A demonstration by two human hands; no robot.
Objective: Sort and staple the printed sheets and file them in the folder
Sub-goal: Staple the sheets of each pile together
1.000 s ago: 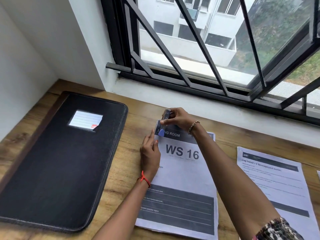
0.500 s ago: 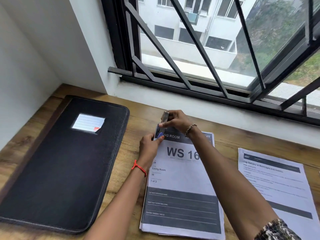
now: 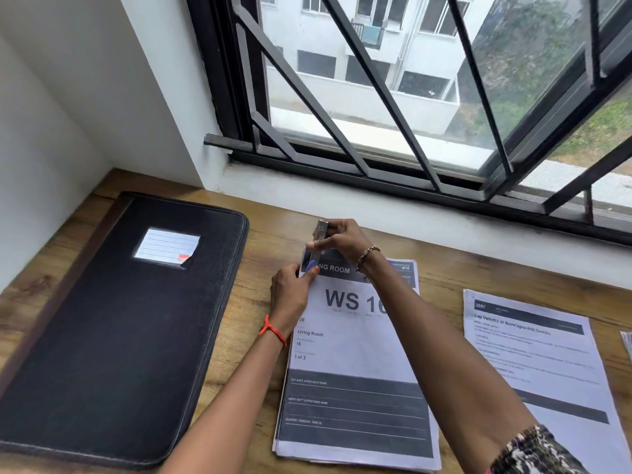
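Note:
A stack of printed sheets [image 3: 355,364] headed "WS 16" lies on the wooden desk [image 3: 266,241]. My right hand [image 3: 342,239] grips a small metal stapler [image 3: 316,242] set over the stack's top left corner. My left hand [image 3: 290,295] rests along the stack's left edge, its thumb against the stapler's blue lower end. A closed black folder [image 3: 113,330] with a lined label lies flat at the left.
A second printed sheet [image 3: 537,364] lies to the right of the stack, and the edge of another paper [image 3: 627,343] shows at the far right. A white sill and a barred window [image 3: 376,97] run behind the desk; a white wall stands at the left.
My left hand has slid up the stack's left edge until its thumb meets the stapler. The right hand stays on the stapler at the corner. The camera has tilted down slightly.

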